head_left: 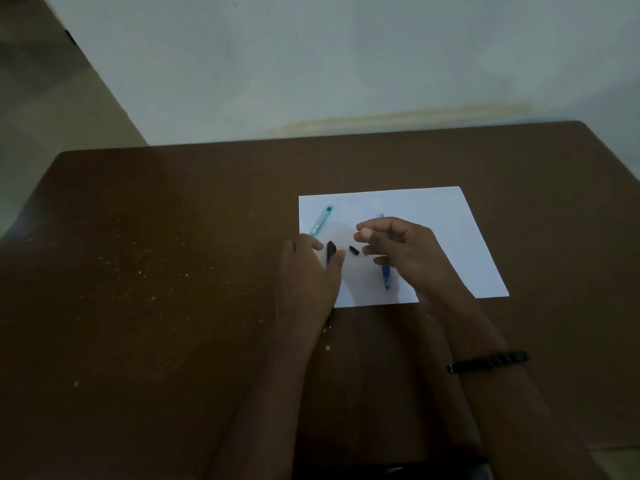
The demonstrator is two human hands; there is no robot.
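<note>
A white sheet of paper [450, 237] lies on the brown table [173, 271]. My left hand [308, 275] grips a black pen [330, 252] at the sheet's left edge; the pen's lower end sticks out below the hand. A small black cap [353, 250] lies on the paper between my hands. My right hand [405, 251] hovers just right of the cap with loosely curled fingers, and I see nothing held in it. A blue pen [385, 276] lies on the sheet, partly hidden under that hand. Off to the upper left of the sheet rests a teal pen [322, 220].
Pale specks are scattered over the table's left half. A pale wall [346, 64] stands right behind the table's far edge. A black beaded bracelet [488, 362] circles my right wrist. The light is dim.
</note>
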